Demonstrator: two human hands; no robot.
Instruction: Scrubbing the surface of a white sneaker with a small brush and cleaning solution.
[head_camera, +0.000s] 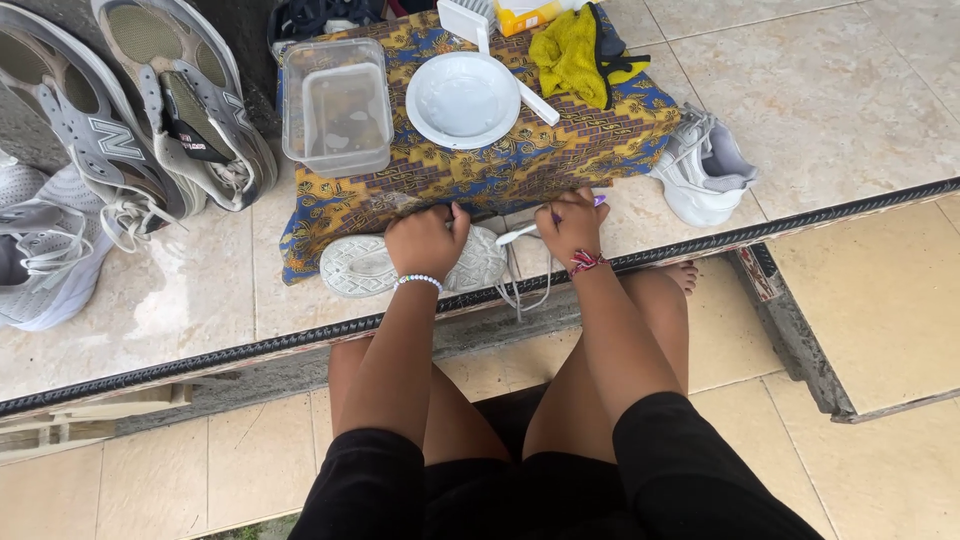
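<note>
Partly, left hand (427, 240) hides white shoe (362, 266).

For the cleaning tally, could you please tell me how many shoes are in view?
5: two grey sneakers lean at upper left, one pale sneaker lies at far left, one white shoe under the left hand, one white sneaker right of the cloth-covered table. Others may be hidden.

Around the patterned cloth (470, 170): five shoes, namely one white shoe (415, 262) under two hands, left hand (425, 240) and right hand (572, 225), one more to its right, three to its left. On it: one plastic tub (337, 105), one white bowl (463, 99), one yellow rag (572, 55).
</note>
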